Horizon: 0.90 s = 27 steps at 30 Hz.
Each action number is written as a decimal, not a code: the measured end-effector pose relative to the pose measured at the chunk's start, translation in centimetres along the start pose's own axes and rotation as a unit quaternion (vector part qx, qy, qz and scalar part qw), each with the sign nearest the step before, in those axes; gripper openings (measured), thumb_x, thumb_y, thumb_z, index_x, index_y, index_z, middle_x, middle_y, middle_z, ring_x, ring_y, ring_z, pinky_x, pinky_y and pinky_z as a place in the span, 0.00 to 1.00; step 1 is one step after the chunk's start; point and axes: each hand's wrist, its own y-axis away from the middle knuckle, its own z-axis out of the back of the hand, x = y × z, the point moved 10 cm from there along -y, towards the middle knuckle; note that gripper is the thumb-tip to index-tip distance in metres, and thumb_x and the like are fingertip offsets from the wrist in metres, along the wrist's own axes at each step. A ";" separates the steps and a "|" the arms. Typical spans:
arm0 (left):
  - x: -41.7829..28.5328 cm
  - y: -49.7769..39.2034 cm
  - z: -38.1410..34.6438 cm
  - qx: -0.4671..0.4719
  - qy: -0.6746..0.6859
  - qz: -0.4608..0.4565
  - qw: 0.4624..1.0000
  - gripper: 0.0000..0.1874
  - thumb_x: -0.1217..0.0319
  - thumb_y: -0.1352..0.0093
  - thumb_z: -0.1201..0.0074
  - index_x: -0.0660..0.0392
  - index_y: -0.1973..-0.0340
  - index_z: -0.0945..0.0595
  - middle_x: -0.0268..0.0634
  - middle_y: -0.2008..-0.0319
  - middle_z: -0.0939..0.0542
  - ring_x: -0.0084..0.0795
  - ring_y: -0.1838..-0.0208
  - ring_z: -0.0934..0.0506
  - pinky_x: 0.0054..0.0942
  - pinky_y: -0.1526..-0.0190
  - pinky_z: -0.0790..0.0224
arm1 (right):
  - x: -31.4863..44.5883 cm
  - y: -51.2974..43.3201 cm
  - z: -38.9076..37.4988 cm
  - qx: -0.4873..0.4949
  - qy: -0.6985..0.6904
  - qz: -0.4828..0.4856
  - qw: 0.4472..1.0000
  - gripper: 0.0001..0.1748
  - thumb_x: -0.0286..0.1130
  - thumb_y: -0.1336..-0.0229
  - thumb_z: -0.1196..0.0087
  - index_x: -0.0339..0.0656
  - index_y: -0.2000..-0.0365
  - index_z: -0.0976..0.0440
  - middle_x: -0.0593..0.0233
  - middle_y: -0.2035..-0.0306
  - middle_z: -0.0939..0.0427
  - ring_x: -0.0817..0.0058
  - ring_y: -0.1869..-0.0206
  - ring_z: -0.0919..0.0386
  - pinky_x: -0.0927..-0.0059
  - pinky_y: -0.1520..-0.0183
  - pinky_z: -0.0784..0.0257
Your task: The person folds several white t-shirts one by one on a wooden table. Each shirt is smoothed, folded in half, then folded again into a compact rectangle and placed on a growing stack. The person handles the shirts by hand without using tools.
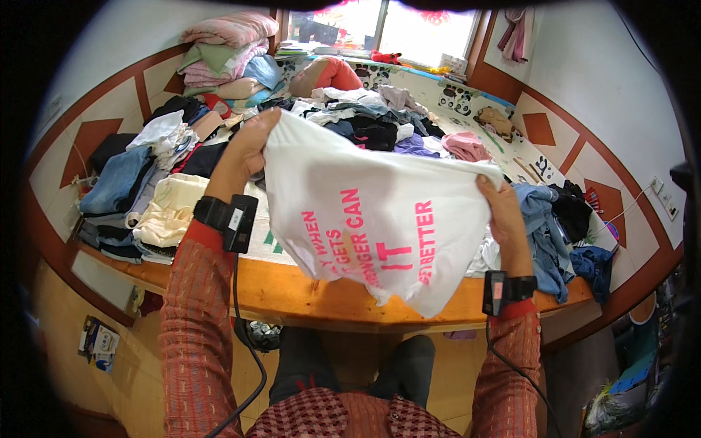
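Note:
A white shirt-like garment (350, 180) with pink printed lettering hangs stretched between my two hands, above the front edge of the bed. My left hand (254, 142) pinches its upper left corner. At the upper right corner, my right hand (495, 200) grips the cloth between thumb and fingers. The lower hem droops loosely over the wooden bed edge (306, 293). Behind the garment, part of the bed surface is hidden.
Folded jeans (118, 180) and cream clothing (170, 211) are stacked at left. Loose clothes (361, 123) lie heaped at the back. Denim garments (539, 235) hang near the right edge. Folded quilts (230, 55) rise in the far left corner. Cables run from both wrist straps.

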 end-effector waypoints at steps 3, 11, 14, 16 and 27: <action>3.4 -1.1 0.7 -0.015 0.048 0.033 0.998 0.11 0.62 0.21 0.49 0.56 0.53 0.21 0.35 0.61 0.16 0.29 0.61 0.17 0.34 0.57 0.19 | -4.4 -2.5 0.1 0.000 0.073 -0.029 0.997 0.14 0.39 0.33 0.38 0.37 0.60 0.17 0.70 0.65 0.16 0.84 0.68 0.22 0.77 0.66 0.27; -11.2 -2.5 -4.0 0.028 0.015 -0.217 0.976 0.16 0.61 0.20 0.51 0.60 0.45 0.21 0.35 0.53 0.17 0.28 0.53 0.18 0.30 0.47 0.23 | 5.9 -8.1 0.1 -0.033 0.013 0.177 0.984 0.17 0.43 0.34 0.36 0.39 0.56 0.19 0.77 0.69 0.21 0.88 0.69 0.27 0.82 0.67 0.32; -16.0 1.5 -5.3 0.041 0.012 -0.303 0.952 0.17 0.61 0.20 0.51 0.61 0.44 0.22 0.35 0.50 0.18 0.27 0.50 0.19 0.29 0.46 0.24 | 9.5 -6.1 1.0 -0.088 0.015 0.227 0.970 0.17 0.37 0.32 0.38 0.33 0.53 0.20 0.71 0.60 0.19 0.85 0.62 0.25 0.81 0.58 0.30; -16.1 5.3 -5.1 0.083 0.033 -0.313 0.945 0.18 0.61 0.20 0.51 0.61 0.44 0.22 0.35 0.48 0.18 0.26 0.48 0.20 0.30 0.46 0.24 | 8.5 -3.5 2.1 -0.111 0.084 0.179 0.974 0.15 0.32 0.32 0.41 0.33 0.51 0.21 0.70 0.58 0.19 0.83 0.59 0.24 0.78 0.56 0.29; 18.7 24.1 0.7 0.322 -0.318 0.199 0.870 0.15 0.63 0.23 0.42 0.66 0.61 0.16 0.21 0.70 0.22 0.13 0.63 0.28 0.21 0.58 0.31 | -18.1 15.9 0.2 0.143 0.190 0.014 0.971 0.07 0.16 0.48 0.39 0.33 0.67 0.16 0.63 0.58 0.15 0.69 0.47 0.22 0.68 0.44 0.27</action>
